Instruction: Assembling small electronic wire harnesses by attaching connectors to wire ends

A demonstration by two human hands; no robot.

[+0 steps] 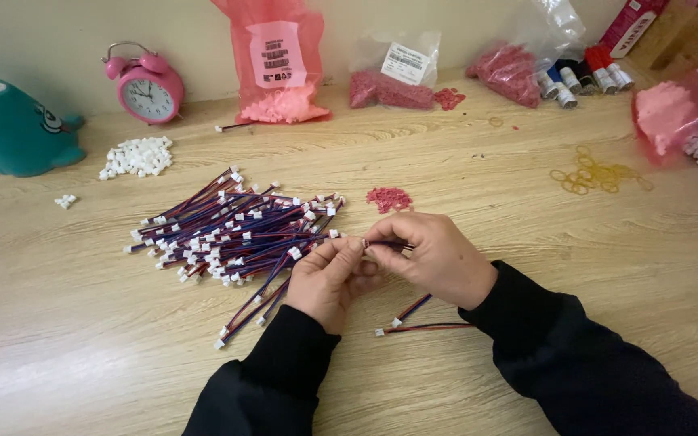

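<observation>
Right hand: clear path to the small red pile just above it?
Probably yes. The red pile lies just beyond the right hand with bare table between. But both hands pinch a wire, so it would need releasing first.

your left hand (326, 278) and right hand (438, 257) meet in front of you, both in black sleeves, forearms angling in from the near edge. fingers (347, 249) of each hand are pinched together, tips touching, with the right hand's knuckles up.
</observation>
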